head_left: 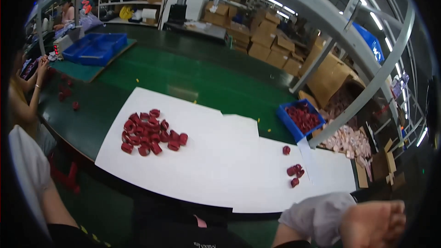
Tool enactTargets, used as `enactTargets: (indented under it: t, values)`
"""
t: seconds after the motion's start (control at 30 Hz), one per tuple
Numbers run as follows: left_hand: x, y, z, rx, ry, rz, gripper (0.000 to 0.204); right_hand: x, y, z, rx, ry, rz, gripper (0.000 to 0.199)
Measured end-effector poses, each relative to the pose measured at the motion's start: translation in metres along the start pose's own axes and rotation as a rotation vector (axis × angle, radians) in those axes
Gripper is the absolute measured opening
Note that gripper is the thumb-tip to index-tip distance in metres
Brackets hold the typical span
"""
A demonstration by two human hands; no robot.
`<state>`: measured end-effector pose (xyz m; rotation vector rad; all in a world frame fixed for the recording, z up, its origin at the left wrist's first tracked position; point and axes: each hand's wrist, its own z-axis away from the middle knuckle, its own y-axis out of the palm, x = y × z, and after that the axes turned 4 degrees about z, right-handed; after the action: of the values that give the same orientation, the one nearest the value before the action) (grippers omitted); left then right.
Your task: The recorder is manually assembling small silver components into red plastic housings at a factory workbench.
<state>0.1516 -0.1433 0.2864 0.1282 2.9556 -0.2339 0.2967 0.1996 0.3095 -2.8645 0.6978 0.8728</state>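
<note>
My right hand (374,224) is at the lower right, off the front edge of the white sheet (220,165). It is slightly blurred; the fingers look apart and loosely bent, with nothing visible in them. A pale sleeve cover (317,216) wraps that wrist. At the left edge my left forearm (59,206) rises into another pale sleeve cover (30,165), and the hand itself lies outside the picture. Several dark red ring-shaped pieces (144,131) are heaped on the sheet's left part. Nearest my right hand are a few loose red pieces (294,183) on its right part.
A blue bin (285,121) of red pieces stands at the right, beside a grey metal post (349,105) and a pile of pale pieces (347,141). Blue trays (94,48) sit far left. A co-worker's hands (42,64) are at the table's left side. Cardboard boxes (264,34) are stacked behind.
</note>
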Motion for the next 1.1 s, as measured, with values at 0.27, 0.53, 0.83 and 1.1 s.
enactTargets:
  t: [0.27, 0.53, 0.83, 1.1]
  values:
    - [0.010, -0.005, 0.008, 0.028, -0.061, -0.204, 0.022, -0.037, 0.042, 0.169, -0.133, 0.927, 0.247, 0.053]
    - [0.028, 0.003, -0.001, 0.026, 0.001, -0.261, 0.023, -0.010, 0.103, 0.300, 0.360, 1.096, 0.211, 0.030]
    - [0.037, 0.006, 0.059, 0.009, -0.314, -0.302, 0.024, 0.010, 0.134, 0.346, 0.654, 1.352, -0.077, 0.023]
    - [0.056, -0.010, 0.101, 0.017, -0.484, -0.408, 0.025, 0.015, 0.129, 0.349, 0.724, 1.496, -0.038, 0.018]
